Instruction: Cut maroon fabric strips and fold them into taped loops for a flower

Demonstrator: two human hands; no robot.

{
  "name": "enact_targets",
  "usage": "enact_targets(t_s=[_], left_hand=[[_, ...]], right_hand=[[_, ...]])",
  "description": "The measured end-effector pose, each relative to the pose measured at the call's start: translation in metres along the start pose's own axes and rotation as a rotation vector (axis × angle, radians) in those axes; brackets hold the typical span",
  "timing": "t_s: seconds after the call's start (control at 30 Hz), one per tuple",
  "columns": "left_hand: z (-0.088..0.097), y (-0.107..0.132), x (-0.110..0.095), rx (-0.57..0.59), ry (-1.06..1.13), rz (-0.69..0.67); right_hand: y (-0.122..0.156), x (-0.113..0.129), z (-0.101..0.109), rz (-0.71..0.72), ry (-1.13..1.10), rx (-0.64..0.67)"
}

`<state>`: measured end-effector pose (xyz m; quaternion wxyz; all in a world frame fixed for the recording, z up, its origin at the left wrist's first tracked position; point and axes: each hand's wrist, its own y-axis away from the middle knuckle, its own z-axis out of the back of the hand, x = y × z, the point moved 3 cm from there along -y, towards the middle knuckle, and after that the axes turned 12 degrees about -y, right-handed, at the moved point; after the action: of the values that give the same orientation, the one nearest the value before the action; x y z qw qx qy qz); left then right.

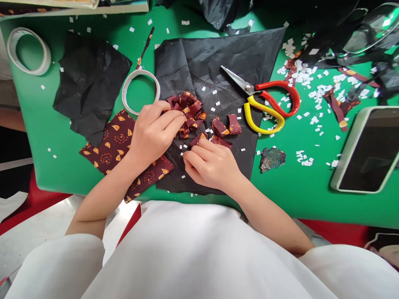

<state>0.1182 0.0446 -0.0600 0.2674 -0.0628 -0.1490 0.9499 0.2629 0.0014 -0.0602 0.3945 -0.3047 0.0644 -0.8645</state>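
My left hand (156, 132) is closed, its fingertips pinched at the edge of a heap of small maroon patterned pieces (190, 106). Lower and to the right, my right hand (213, 162) has its fingers curled together beside a maroon piece (198, 139); what they hold, if anything, is hidden. More cut pieces (235, 124) lie just beyond it. Under both hands is a creased black sheet (215, 54). A larger maroon sheet with orange drop shapes (116, 139) lies partly beneath my left wrist. Scissors (249, 88) with red and yellow handles rest partly open on the black sheet.
Two tape rolls (46, 58) (124, 93) lie on the green table (62, 174), near a torn black piece (90, 79). At the right are a phone (369, 149), a glittery dark scrap (272, 159), many white paper bits (302, 72) and a clear glass object (368, 35).
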Motion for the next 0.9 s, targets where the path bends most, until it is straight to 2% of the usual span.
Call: enact_targets(t_s=[0.13,0.27,0.47,0.63,0.7,0.77,0.9], left_hand=[[0.005,0.0,-0.001,0.095,-0.018,-0.085],[0.013,-0.004,-0.002,0.14,-0.033,-0.133],[0.014,-0.005,0.002,0.189,0.05,-0.094],[0.011,-0.005,0.008,0.168,0.074,-0.045],[0.015,-0.006,0.011,0.121,0.092,-0.014],[0.021,-0.007,0.013,0.008,0.144,0.033],[0.03,-0.003,0.019,-0.188,0.281,0.253]], right_hand=[[0.0,0.0,0.0,0.0,-0.003,-0.001],[-0.001,0.0,-0.002,-0.008,-0.008,0.006],[-0.002,0.0,-0.003,-0.015,-0.012,0.007],[-0.001,0.001,-0.002,-0.014,-0.007,0.01],[-0.001,0.001,-0.002,-0.015,-0.007,0.01],[0.0,0.001,-0.001,-0.02,-0.007,0.0],[0.001,-0.001,0.001,-0.037,-0.023,-0.032]])
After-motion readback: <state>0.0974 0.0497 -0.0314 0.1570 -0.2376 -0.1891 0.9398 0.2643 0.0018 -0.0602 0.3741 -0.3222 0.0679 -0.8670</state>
